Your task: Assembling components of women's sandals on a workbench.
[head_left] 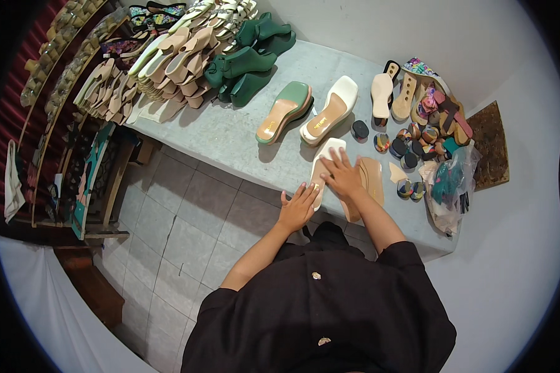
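Note:
A white sandal [335, 145] with a tan insole lies at the table's near edge under both of my hands. My right hand [343, 176] rests on the middle of it, fingers spread. At the heel end, my left hand [299, 208] touches the insole with outstretched fingers, the thumb apart. Partly behind my right forearm is a tan sandal [373, 179]. Farther back stand another white sandal [330, 112] and a green sandal [282, 114], side by side. My hands hide part of the sandal beneath them.
Green shoe soles [246, 65] and stacked beige sandal pieces [180, 59] fill the table's far left. On the right are loose insoles [381, 97], several small dark and patterned heel pieces [415, 138], and a plastic bag [455, 177]. Shelves [56, 112] stand at left.

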The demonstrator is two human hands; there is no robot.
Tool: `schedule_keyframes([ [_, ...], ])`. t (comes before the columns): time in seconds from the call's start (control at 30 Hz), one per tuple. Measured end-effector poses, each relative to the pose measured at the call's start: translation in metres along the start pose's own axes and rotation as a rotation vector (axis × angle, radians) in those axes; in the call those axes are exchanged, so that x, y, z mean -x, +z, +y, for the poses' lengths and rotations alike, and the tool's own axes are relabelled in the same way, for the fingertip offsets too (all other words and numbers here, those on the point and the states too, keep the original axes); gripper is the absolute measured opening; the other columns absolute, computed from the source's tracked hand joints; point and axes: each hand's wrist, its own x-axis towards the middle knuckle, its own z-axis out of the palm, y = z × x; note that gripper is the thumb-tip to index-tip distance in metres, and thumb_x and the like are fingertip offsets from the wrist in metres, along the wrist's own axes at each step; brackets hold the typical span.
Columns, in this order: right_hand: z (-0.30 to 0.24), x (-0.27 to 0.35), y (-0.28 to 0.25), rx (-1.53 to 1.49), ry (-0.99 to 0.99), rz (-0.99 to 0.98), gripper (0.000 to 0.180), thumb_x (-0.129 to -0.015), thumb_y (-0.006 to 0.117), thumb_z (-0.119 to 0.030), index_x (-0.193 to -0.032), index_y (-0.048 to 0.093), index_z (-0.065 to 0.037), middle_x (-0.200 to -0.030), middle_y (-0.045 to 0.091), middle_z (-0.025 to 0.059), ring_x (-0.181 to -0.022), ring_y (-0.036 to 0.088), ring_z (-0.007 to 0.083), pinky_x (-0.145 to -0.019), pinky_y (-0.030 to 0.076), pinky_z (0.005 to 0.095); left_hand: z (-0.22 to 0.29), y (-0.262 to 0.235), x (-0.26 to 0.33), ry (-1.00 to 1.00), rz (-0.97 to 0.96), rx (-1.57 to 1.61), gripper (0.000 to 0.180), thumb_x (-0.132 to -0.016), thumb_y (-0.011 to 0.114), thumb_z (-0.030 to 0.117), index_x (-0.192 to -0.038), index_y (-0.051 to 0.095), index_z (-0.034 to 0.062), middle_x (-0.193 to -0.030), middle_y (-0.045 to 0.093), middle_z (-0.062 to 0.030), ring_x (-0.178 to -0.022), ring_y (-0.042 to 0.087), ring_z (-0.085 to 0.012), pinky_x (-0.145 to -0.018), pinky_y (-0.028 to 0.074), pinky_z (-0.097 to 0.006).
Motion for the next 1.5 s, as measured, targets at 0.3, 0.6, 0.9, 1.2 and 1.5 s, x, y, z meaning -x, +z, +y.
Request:
schedule_keyframes([
  [0.3,-0.003,0.025,-0.002,-0.294,0.37,0.321,0.056,-0.09,0.04,-0.044,-0.142,0.027,-0.025,-0.147,0.016,0.0179,-0.136,0.013,0.0385,-0.096,0.004,0.0709,0.026,-0.015,-0.034,-0.291,0.035,0.332,0.079,-0.067,0.069,0.026,-0.134,0.032,0.0045,-0.121,0.048,-0.0122,-0.111,0.044,-0.0266,-0.087,0.029,-0.048],
  [0.6,0.006,0.06,-0.014,-0.545,0.581,0.512,0.056,-0.089,0.045,-0.039,-0.14,0.03,-0.022,-0.146,0.019,0.0156,-0.135,0.017,0.0334,-0.103,0.007,0.0612,0.009,-0.037,-0.003,-0.12,0.149,0.416,0.085,-0.063,0.071,0.02,-0.136,0.029,0.0015,-0.116,0.05,-0.0127,-0.105,0.046,-0.0281,-0.085,0.028,-0.042],
  [0.9,0.011,0.07,-0.017,-0.603,0.654,0.639,0.053,-0.089,0.045,-0.034,-0.137,0.036,-0.013,-0.142,0.026,0.0166,-0.131,0.025,0.0328,-0.105,0.016,0.0473,-0.093,-0.121,-0.088,-0.25,0.417,0.19,0.085,-0.062,0.07,0.022,-0.134,0.032,0.0021,-0.115,0.052,-0.0124,-0.105,0.046,-0.0285,-0.083,0.026,-0.042],
  [1.2,0.014,0.074,-0.017,-0.709,0.645,0.632,0.05,-0.087,0.049,-0.033,-0.132,0.041,-0.013,-0.14,0.029,0.0178,-0.13,0.027,0.0331,-0.105,0.012,0.0494,-0.138,-0.11,-0.14,-0.235,0.255,0.215,0.081,-0.061,0.066,0.019,-0.133,0.033,0.0012,-0.116,0.054,-0.0164,-0.107,0.049,-0.031,-0.085,0.028,-0.045],
  [1.5,0.03,0.086,-0.004,-0.669,0.734,0.646,0.047,-0.087,0.049,-0.031,-0.13,0.043,-0.013,-0.137,0.032,0.0174,-0.128,0.029,0.0327,-0.104,0.015,0.0466,-0.139,-0.103,-0.144,-0.301,0.112,0.186,0.084,-0.062,0.071,0.027,-0.134,0.033,0.0022,-0.114,0.056,-0.0118,-0.105,0.05,-0.0293,-0.082,0.026,-0.05],
])
